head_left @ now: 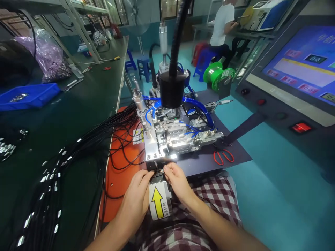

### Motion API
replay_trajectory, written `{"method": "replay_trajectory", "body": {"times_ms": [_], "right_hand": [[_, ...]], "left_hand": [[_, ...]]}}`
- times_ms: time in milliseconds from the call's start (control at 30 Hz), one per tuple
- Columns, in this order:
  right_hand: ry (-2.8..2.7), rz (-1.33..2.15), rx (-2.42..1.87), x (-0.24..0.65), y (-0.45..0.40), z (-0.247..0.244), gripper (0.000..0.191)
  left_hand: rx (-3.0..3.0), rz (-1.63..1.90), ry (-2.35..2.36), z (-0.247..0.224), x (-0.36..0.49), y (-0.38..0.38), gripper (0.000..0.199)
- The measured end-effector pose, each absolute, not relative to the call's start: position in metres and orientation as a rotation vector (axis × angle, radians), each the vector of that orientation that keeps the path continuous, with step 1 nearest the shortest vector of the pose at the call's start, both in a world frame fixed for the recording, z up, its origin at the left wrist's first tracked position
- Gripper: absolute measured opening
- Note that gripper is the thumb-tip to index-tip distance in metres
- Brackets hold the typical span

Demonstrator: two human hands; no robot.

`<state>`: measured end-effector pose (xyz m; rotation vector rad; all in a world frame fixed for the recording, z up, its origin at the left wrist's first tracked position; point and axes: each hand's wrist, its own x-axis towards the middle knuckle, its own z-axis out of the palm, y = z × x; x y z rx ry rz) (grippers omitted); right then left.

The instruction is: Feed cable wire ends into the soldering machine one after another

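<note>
My left hand [138,188] and my right hand [176,177] meet at the front of a bench machine [170,136] with metal cylinders and blue air tubes. Both are closed, thumb against fingers, on either side of a narrow dark track [157,178]. Something small and shiny shows at the right fingertips, too small to name. What the left fingers pinch is hidden. Just below the hands is a white label [158,200] with a yellow arrow. Black cables [125,118] run across the orange base [119,181] beside my left hand.
A dark green worktable [86,104] on the left bears a cable bundle with metal ends, a blue tray [31,96] and a bag of parts [52,59]. Red-handled scissors [223,157] lie right of the machine. A control screen [300,66] stands at right; a person [222,24] sits behind.
</note>
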<state>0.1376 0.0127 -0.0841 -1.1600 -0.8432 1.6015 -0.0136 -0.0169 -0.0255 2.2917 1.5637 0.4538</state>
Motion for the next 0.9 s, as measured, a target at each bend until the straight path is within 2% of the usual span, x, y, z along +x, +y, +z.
{"method": "replay_trajectory", "body": {"times_ms": [300, 533, 900], "right_hand": [[-0.895, 1.607, -1.161, 0.141, 0.011, -0.087, 0.034], [-0.89, 1.618, -1.172, 0.141, 0.012, -0.087, 0.036], [-0.841, 1.577, -1.256, 0.171, 0.005, -0.08, 0.034]], "left_hand": [[2.301, 0.236, 1.969, -0.04, -0.03, -0.06, 0.049], [2.533, 0.167, 1.89, -0.045, -0.045, -0.047, 0.043], [2.506, 0.207, 1.883, -0.047, -0.047, -0.052, 0.043]]}}
